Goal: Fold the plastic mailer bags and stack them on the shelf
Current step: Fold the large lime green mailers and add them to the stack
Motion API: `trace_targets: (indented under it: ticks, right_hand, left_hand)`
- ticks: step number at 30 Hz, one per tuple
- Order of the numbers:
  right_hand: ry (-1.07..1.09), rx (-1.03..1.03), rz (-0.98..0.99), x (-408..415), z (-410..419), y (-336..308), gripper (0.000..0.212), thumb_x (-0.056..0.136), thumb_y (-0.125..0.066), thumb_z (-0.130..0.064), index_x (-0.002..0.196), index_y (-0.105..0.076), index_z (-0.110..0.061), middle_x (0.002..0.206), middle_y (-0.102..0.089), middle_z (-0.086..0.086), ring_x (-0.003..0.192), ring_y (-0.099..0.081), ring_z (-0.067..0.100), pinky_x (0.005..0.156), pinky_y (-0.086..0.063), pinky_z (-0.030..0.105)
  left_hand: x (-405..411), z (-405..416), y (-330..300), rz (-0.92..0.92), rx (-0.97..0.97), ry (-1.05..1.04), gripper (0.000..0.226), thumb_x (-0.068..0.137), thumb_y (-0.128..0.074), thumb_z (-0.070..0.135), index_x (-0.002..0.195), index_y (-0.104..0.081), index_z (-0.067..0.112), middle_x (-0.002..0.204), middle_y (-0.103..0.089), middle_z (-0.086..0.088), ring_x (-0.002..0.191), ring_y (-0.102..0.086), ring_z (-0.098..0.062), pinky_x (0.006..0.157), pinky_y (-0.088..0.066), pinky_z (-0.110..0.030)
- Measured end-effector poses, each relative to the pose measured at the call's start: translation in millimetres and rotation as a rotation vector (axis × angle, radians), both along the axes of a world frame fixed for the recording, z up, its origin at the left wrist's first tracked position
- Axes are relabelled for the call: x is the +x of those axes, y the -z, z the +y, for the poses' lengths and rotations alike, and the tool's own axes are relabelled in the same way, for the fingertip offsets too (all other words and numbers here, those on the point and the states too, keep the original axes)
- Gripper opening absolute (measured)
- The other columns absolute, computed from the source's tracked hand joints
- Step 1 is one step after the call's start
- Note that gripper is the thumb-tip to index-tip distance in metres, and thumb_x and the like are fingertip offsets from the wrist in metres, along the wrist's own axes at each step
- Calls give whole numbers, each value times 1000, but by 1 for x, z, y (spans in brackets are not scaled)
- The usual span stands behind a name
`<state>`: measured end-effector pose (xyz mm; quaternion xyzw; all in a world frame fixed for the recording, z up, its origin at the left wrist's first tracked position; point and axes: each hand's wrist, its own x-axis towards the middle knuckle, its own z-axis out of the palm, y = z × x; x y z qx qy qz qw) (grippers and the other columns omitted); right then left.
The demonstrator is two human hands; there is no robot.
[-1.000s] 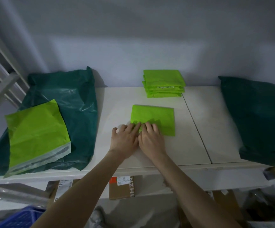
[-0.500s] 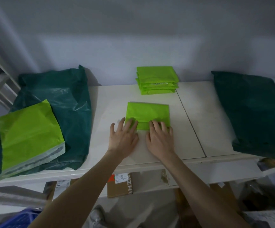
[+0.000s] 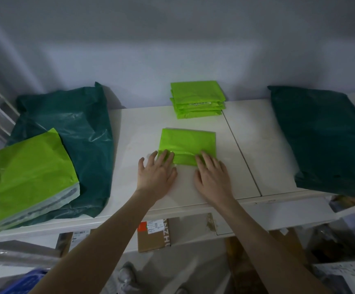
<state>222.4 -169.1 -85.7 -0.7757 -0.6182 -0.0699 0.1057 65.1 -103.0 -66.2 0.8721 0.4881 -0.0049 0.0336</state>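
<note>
A folded lime-green mailer bag (image 3: 188,146) lies flat near the middle of the white shelf (image 3: 246,145). The left hand (image 3: 156,174) and the right hand (image 3: 211,177) rest palm-down side by side, a gap between them, with straight, spread fingers pressing on the near edge of the bag, one at each near corner. Behind it, against the wall, sits a stack of folded green bags (image 3: 196,101). On the left end of the shelf an unfolded lime-green mailer (image 3: 32,177) lies on top of a dark green plastic bag (image 3: 76,132). Another dark green bag (image 3: 325,139) covers the right end. Below the shelf a cardboard box (image 3: 153,235) shows.
</note>
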Motion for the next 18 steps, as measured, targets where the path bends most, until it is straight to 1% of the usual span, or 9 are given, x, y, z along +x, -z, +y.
trace_targets:
  ticks: [4, 6, 8, 11, 15, 17, 18]
  right_hand:
    - [89, 34, -45, 17, -12, -3, 49, 81, -35, -34, 110, -67, -11, 107, -61, 10, 94, -53, 29, 75, -48, 38]
    - [94, 18, -73, 22, -17, -3, 49, 81, -35, -35, 110, -67, -13, 101, -61, 7, 90, -54, 29, 74, -47, 39]
    - [109, 3, -75, 20, -18, -1, 49, 81, -35, -35, 111, -68, -12, 100, -62, 6, 89, -56, 29, 74, -47, 40]
    - [133, -38, -27, 14, -16, 0, 50, 83, -35, -35, 112, -67, -10, 102, -62, 6, 90, -56, 29, 76, -47, 40]
    - [128, -69, 2, 14, -18, -1, 51, 84, -34, -35, 112, -66, -7, 106, -63, 6, 90, -57, 29, 77, -47, 41]
    - [127, -62, 8, 13, -17, -3, 52, 83, -33, -35, 108, -66, -4, 103, -63, 8, 89, -58, 30, 76, -48, 42]
    - [130, -59, 16, 13, -16, -4, 51, 83, -33, -36, 104, -66, -3, 101, -62, 10, 88, -58, 31, 76, -47, 42]
  left_hand:
    - [2, -1, 1, -14, 7, -5, 57, 95, -12, 49, 148, -17, 28, 156, -17, 7, 143, -14, -20, 113, -13, -47]
    - [3, -1, 2, -42, -5, -17, 53, 97, -19, 45, 148, -19, 28, 155, -18, 7, 142, -15, -19, 113, -14, -46]
    - [4, -1, 3, -71, -18, -36, 52, 98, -25, 43, 147, -19, 28, 155, -18, 7, 142, -15, -19, 112, -15, -45]
    - [6, -4, 3, -99, -37, -47, 52, 98, -27, 41, 147, -18, 28, 156, -17, 6, 143, -15, -18, 112, -15, -44]
    - [7, -5, 4, -106, -52, -53, 55, 96, -22, 43, 148, -17, 25, 157, -15, 5, 143, -14, -17, 113, -14, -44]
    - [10, -7, 5, -115, -58, -69, 58, 93, -20, 45, 147, -18, 22, 157, -15, 4, 143, -15, -18, 113, -14, -44]
    - [13, -8, 5, -132, -69, -84, 59, 93, -22, 45, 147, -19, 20, 156, -16, 3, 143, -16, -18, 113, -14, -44]
